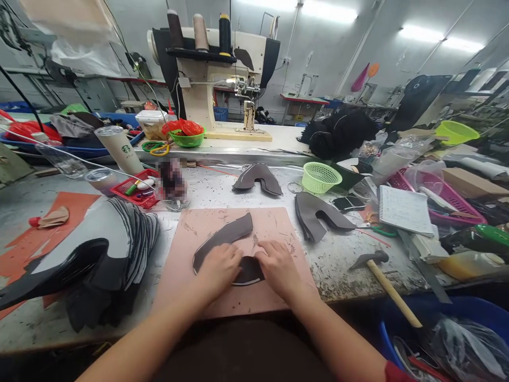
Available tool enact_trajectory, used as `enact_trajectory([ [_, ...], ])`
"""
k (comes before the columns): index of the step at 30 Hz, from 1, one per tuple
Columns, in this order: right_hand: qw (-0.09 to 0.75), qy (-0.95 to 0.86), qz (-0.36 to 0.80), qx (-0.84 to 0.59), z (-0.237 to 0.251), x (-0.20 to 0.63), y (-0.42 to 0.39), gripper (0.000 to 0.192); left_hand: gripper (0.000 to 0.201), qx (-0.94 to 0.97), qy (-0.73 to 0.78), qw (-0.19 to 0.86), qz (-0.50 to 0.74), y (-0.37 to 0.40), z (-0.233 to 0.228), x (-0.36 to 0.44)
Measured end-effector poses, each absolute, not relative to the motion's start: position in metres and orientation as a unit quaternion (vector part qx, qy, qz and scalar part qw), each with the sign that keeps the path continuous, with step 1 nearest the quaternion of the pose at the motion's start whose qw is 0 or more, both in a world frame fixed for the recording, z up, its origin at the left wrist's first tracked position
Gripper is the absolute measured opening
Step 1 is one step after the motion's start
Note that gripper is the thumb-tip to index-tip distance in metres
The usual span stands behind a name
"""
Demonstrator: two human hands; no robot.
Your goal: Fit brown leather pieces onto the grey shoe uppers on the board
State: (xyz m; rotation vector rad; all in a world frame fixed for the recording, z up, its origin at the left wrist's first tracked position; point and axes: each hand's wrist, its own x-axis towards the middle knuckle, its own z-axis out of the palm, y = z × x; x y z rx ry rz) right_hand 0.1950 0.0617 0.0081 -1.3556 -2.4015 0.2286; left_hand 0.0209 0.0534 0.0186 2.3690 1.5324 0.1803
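A dark grey curved shoe-upper piece lies on a pinkish board in front of me. My left hand grips its middle, fingers curled over the inner edge. Along the shorter visible part, my right hand has its thumb and fingers bent around the other end. Both sets of fingertips are close together, and they hide part of the piece. A pale line shows along its lower edge. Beyond the board sits a small stack of similar curved pieces, with another stack to the right.
At left stands a thick pile of black-and-white cut pieces. A hammer lies at right, below a notebook and a green basket. Behind is a sewing machine. A blue bin sits below the table edge.
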Motion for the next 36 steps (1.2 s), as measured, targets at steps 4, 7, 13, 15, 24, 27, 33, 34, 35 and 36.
enact_trajectory([
  [4, 0.210, -0.820, 0.203, -0.492, 0.013, 0.186, 0.048, 0.019, 0.029, 0.731, 0.509, 0.373, 0.259, 0.055, 0.001, 0.039],
  [7, 0.232, -0.770, 0.335, -0.492, 0.009, 0.190, 0.036, 0.032, 0.016, 0.679, 0.520, 0.423, 0.299, 0.054, -0.004, 0.032],
  [13, 0.128, -0.831, 0.323, -0.435, 0.001, 0.196, 0.019, 0.065, 0.027, 0.488, 0.546, 0.523, 0.435, 0.058, 0.008, -0.015],
  [15, 0.135, -0.816, 0.330, -0.455, 0.004, 0.191, 0.021, 0.069, 0.033, 0.454, 0.548, 0.538, 0.453, 0.055, 0.011, -0.016],
  [24, 0.382, -0.532, 0.482, -0.582, -0.001, 0.194, 0.051, 0.055, 0.094, 0.766, 0.551, 0.307, 0.126, 0.039, -0.007, 0.012],
  [27, 0.363, -0.533, 0.458, -0.612, -0.008, 0.206, 0.053, 0.045, 0.097, 0.820, 0.527, 0.214, 0.068, 0.040, -0.016, 0.012],
  [33, 0.306, -0.621, 0.332, -0.641, -0.014, 0.217, 0.051, 0.035, 0.097, 0.860, 0.503, 0.088, 0.008, 0.039, -0.026, 0.015],
  [34, 0.298, -0.625, 0.327, -0.644, -0.014, 0.219, 0.051, 0.034, 0.098, 0.862, 0.501, 0.076, 0.006, 0.039, -0.027, 0.015],
  [35, 0.293, -0.627, 0.323, -0.646, -0.014, 0.220, 0.051, 0.033, 0.100, 0.864, 0.498, 0.068, 0.004, 0.039, -0.027, 0.016],
  [36, 0.290, -0.627, 0.320, -0.648, -0.014, 0.222, 0.050, 0.032, 0.102, 0.867, 0.495, 0.062, 0.003, 0.039, -0.026, 0.016],
])
